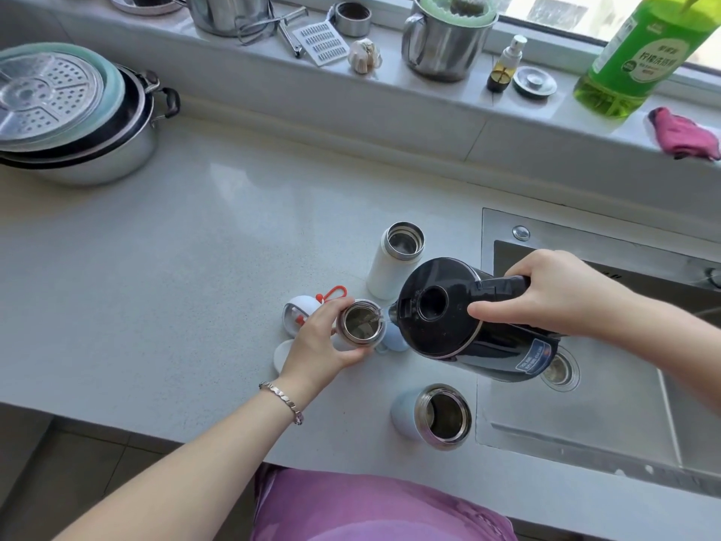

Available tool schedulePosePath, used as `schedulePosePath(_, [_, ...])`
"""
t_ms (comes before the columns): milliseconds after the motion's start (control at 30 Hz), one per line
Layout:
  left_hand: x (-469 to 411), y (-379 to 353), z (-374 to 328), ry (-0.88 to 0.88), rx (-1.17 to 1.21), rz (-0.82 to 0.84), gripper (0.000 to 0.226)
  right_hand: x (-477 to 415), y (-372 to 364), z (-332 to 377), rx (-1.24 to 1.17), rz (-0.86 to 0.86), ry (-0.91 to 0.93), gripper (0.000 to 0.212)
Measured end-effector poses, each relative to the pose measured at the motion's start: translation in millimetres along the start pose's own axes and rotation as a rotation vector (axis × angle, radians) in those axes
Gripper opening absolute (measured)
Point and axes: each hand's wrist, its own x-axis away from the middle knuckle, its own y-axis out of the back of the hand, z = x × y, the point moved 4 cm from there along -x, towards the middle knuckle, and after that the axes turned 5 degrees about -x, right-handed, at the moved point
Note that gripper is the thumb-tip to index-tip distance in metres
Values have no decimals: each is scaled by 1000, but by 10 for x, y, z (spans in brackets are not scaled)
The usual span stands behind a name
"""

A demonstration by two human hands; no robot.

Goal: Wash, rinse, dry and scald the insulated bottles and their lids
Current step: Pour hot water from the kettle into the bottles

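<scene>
My right hand (pixel 565 292) grips the handle of a black electric kettle (pixel 460 326), tilted with its spout over the open mouth of a small bottle (pixel 361 321). Water runs from the spout into it. My left hand (pixel 320 345) holds that bottle upright on the counter. A white bottle (pixel 394 263) stands open behind the kettle. A pale blue bottle (pixel 433 415) stands open near the counter's front edge. Lids lie by my left hand: a white one with a red loop (pixel 308 306), a white one (pixel 283 355) and a blue one (pixel 394 341).
The sink (pixel 585 404) lies to the right, its drain under the kettle. Stacked pots (pixel 74 123) sit at the far left. On the window ledge are a steel mug (pixel 444 44), a green detergent bottle (pixel 632 64), a pink cloth (pixel 682 134) and small utensils.
</scene>
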Motion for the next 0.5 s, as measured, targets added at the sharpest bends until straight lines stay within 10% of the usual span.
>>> schedulePosePath(500, [7, 10, -17, 34, -11, -3, 69, 38, 52, 129, 45, -9, -2, 54])
